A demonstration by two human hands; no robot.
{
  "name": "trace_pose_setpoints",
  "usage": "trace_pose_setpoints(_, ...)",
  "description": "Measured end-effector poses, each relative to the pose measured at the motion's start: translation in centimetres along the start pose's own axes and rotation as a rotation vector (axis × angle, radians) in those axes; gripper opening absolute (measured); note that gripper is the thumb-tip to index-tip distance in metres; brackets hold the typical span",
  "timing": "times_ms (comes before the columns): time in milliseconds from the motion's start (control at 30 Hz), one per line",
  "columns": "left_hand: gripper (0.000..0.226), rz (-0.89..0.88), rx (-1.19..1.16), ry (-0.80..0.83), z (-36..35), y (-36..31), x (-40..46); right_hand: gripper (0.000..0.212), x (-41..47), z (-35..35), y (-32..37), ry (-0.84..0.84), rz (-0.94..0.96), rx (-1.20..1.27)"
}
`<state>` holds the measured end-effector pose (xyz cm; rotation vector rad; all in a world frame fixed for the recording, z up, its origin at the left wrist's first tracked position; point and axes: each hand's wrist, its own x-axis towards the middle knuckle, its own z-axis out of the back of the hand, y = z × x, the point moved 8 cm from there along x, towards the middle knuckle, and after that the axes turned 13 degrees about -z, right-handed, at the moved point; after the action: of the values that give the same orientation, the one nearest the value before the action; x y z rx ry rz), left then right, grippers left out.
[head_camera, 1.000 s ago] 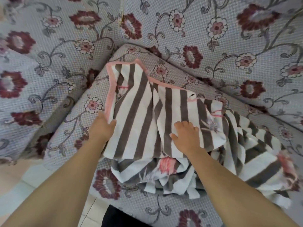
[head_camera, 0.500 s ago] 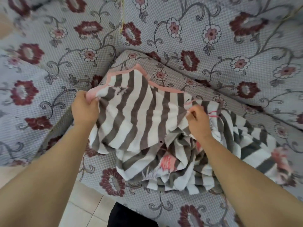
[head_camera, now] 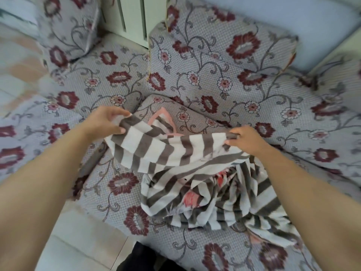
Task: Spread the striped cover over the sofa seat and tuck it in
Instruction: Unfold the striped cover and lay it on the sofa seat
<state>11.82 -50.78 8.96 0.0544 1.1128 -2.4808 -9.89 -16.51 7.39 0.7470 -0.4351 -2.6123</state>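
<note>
The striped cover [head_camera: 175,151], brown and white with a pink edge, lies bunched on the sofa seat [head_camera: 117,192], a grey cushion with dark red flowers. My left hand [head_camera: 106,121] pinches the cover's upper edge at the left. My right hand [head_camera: 244,140] grips the same edge at the right. Between the hands the edge is lifted and stretched into a band. The rest of the cover sits crumpled at the right front of the seat. A pink-trimmed corner [head_camera: 162,122] pokes up behind the band.
The floral backrest [head_camera: 224,65] rises behind the seat and the armrest [head_camera: 39,122] stands at the left. A floral pillow [head_camera: 66,30] leans at the far left. A white slatted piece of furniture [head_camera: 132,16] shows behind the sofa. Pale floor tiles [head_camera: 78,241] lie in front.
Both hands have moved farther apart and back toward the backrest, each pinching the cover's edge, so the striped edge is now lifted and stretched. The camera has tilted up.
</note>
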Motion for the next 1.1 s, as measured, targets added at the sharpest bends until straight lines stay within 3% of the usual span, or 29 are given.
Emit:
trace_pose_setpoints(67, 0.058, -0.053, 0.25, 0.049, 1.0, -0.5, -0.4, 0.036, -1.0, 1.3, 0.2, -0.054, 0.027, 0.19)
trace_pose_setpoints(133, 0.054, -0.074, 0.39, 0.017, 2.2, -0.4, -0.5, 0.034, -1.8, 2.0, 0.5, -0.089, 0.022, 0.36)
trace_pose_setpoints(300, 0.013, -0.189, 0.553, 0.078, 3.2, -1.5, -0.5, 0.041, -4.5, 1.2, 2.0, -0.013, 0.007, 0.486)
trace_pose_setpoints(400, 0.009, -0.311, 0.408, 0.082, 2.6, -2.6, -0.8, 0.044, -6.6, -0.2, 3.4, -0.027, -0.008, 0.432)
trace_pose_setpoints(467, 0.019, -0.321, 0.255, 0.086, 2.2, -2.7, -1.4, 0.041, -7.6, -1.5, 4.2, -0.05, -0.061, 0.432)
trace_pose_setpoints(600, 0.014, -0.374, 0.008, 0.109, 1.0, -1.9, -3.7, 0.012, -9.4, -7.3, 6.9, 0.013, -0.151, 0.429)
trace_pose_setpoints(700, 0.009, -0.406, -0.135, 0.274, -1.7, -2.6, -5.0, 0.056, -10.1, -11.4, 11.3, 0.078, -0.091, 0.451)
trace_pose_setpoints(767, 0.018, -0.443, -0.175, 0.341, -3.1, -3.9, -5.6, 0.088, -10.4, -13.8, 14.5, 0.147, -0.051, 0.461)
trace_pose_setpoints(800, 0.019, -0.464, -0.203, 0.352, -3.3, -4.6, -5.7, 0.095, -10.5, -14.6, 15.9, 0.166, -0.044, 0.453)
trace_pose_setpoints(833, 0.019, -0.49, -0.219, 0.361, -3.4, -5.2, -5.8, 0.09, -10.4, -15.4, 17.1, 0.165, -0.036, 0.457)
trace_pose_setpoints(933, 0.026, -0.508, -0.302, 0.386, -3.1, -6.0, -5.5, 0.019, -10.2, -15.2, 18.3, 0.051, 0.021, 0.577)
trace_pose_setpoints(967, 0.028, -0.488, -0.356, 0.348, -2.4, -5.7, -5.0, 0.008, -10.2, -14.6, 17.9, 0.005, 0.004, 0.647)
trace_pose_setpoints(1033, 0.029, -0.401, -0.465, 0.18, -0.6, -3.3, -3.2, 0.008, -10.2, -13.4, 16.4, -0.048, -0.071, 0.778)
trace_pose_setpoints(1100, 0.045, -0.299, -0.368, 0.06, -0.1, 0.1, -1.7, 0.017, -10.4, -11.9, 15.4, -0.049, -0.084, 0.882)
